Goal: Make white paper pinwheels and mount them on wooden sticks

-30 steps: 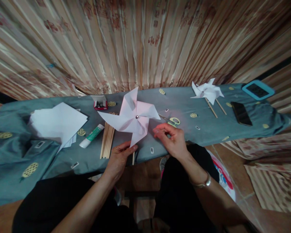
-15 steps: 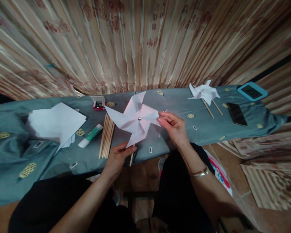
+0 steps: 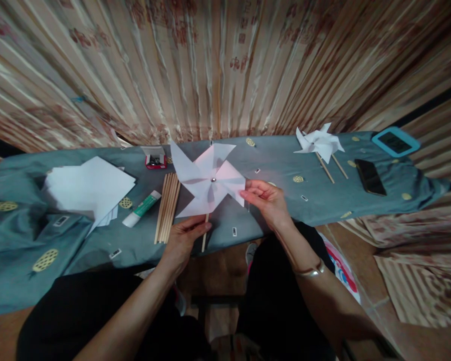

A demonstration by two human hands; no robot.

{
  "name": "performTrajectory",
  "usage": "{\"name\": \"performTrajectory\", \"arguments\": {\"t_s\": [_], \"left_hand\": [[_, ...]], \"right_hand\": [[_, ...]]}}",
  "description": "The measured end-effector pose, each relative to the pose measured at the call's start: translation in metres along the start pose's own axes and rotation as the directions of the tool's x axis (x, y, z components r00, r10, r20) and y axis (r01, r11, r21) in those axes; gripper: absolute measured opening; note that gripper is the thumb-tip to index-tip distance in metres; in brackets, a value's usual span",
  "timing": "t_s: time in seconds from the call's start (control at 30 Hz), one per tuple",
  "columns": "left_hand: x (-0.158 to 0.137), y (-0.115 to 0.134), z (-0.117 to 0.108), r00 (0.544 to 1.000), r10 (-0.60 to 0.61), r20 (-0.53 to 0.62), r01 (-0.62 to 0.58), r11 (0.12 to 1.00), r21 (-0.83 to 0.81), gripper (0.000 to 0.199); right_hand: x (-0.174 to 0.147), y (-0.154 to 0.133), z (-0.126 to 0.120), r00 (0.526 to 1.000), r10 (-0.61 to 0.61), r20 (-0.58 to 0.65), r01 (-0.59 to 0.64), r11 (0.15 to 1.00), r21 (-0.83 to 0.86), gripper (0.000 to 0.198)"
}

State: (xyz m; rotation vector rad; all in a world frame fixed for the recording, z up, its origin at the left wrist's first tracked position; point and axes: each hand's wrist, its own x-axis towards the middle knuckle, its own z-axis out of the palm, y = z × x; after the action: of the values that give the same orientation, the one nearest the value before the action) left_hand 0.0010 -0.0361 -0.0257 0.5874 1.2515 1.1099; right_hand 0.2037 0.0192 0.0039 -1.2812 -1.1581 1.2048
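Note:
A white paper pinwheel faces me in the middle, a shiny pin at its centre and a thin wooden stick behind and below it. My left hand is closed round that stick just under the blades. At the right side of the pinwheel, my right hand pinches the edge of one blade between thumb and fingers. Close to my left hand lies a bundle of several wooden sticks. A green and white glue stick lies left of the bundle.
A small red box of pins stands open behind the sticks. White paper sheets are stacked at left. Finished-looking pinwheels, a black phone and a blue-framed device lie right on the cloth-covered table. A pleated curtain hangs behind.
The pinwheel's blades have turned clockwise on the stick. My right hand has shifted slightly down along the blade edge; my left hand stays on the stick.

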Motion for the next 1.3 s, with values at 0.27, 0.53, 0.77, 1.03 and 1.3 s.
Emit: {"name": "performTrajectory", "arguments": {"t_s": [0.27, 0.53, 0.77, 1.03, 1.3], "left_hand": [[-0.001, 0.002, 0.0, 1.0, -0.021, 0.006, 0.021, 1.0, 0.006, 0.04], [-0.001, 0.003, 0.003, 0.999, -0.049, -0.013, 0.049, 0.999, -0.014, 0.042], [0.0, -0.002, 0.002, 0.999, -0.042, 0.018, 0.042, 0.999, -0.013, 0.039], [0.0, -0.002, 0.003, 0.998, -0.062, -0.007, 0.062, 0.997, -0.049, 0.042], [0.0, -0.006, 0.001, 0.994, -0.025, 0.103, 0.027, 1.0, -0.011, 0.038]], "right_hand": [[-0.004, -0.007, 0.008, 0.989, 0.121, 0.078, -0.129, 0.987, 0.1, 0.033], [-0.008, -0.003, 0.013, 0.974, 0.162, 0.16, -0.172, 0.984, 0.051, 0.029], [-0.013, 0.0, 0.02, 0.94, 0.225, 0.257, -0.251, 0.965, 0.075, 0.033], [-0.017, 0.0, 0.027, 0.897, 0.302, 0.323, -0.339, 0.939, 0.064, 0.037], [-0.02, 0.0, 0.034, 0.88, 0.325, 0.348, -0.368, 0.928, 0.065, 0.043]]}}
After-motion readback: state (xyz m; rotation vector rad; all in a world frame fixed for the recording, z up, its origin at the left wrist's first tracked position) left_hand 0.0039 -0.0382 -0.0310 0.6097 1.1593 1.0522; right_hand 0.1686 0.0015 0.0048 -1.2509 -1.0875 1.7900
